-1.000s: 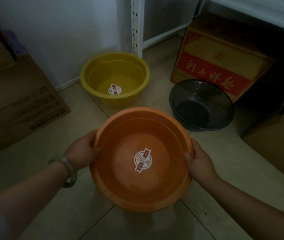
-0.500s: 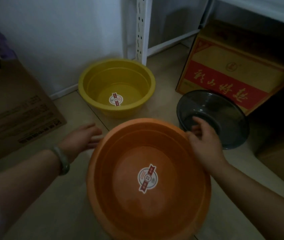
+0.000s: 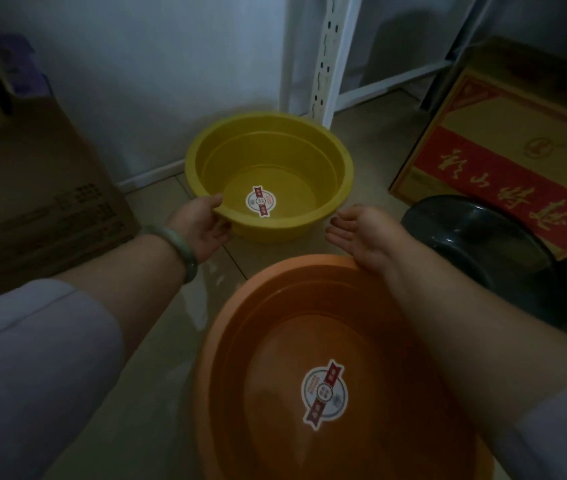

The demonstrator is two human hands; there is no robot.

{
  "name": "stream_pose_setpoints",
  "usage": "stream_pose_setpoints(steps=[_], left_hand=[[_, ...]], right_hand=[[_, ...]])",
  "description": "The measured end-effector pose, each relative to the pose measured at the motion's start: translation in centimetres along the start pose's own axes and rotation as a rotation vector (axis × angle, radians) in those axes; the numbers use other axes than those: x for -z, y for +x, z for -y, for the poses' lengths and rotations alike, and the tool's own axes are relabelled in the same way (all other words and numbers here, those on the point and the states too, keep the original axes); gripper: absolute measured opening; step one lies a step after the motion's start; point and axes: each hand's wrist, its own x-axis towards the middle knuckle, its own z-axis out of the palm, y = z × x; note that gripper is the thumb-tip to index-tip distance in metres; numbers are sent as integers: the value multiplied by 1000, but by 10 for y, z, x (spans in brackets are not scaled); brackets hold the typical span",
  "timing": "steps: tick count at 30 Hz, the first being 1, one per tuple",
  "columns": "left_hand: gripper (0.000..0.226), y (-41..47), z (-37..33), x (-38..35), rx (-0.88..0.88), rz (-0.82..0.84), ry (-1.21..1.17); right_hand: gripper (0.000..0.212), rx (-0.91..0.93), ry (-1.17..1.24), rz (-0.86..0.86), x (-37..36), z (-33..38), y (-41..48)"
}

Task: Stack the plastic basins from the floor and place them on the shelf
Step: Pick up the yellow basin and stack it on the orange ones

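Three basins on the floor, none stacked yet.

I see the yellow basin (image 3: 268,174) upright by the wall, near the white shelf post (image 3: 327,60): deep, straight-walled, round sticker on its bottom. Orange basin (image 3: 327,368) is nearest me, wide and shallow, same sticker inside, upright; its near edge runs out of frame. Dark translucent basin (image 3: 483,244) sits right of both, beside the orange rim, partly hidden. Yellow and orange stand apart with bare tile between. All three look empty.
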Motion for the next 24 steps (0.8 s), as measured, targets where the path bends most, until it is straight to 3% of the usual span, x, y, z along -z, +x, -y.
stream_pose_setpoints(steps=[5,7,10,14,17,24], left_hand=[[20,8,-2,1,6,47,2],[31,10,-3,0,-14,55,-11],[40,5,-2,4,-85,76,42],[42,-16,-13,13,-286,124,111],[45,-39,-33,13,-392,127,174],[34,-117,-59,22,-403,229,379]], right_hand=[[36,-64,148,22,-2,-3,6],[19,-61,238,33,-1,-2,8],[10,-17,271,3,1,-1,7],[32,108,128,-22,6,10,-1],[35,214,4,-52,11,34,-22],[45,387,-554,-234,46,93,-111]])
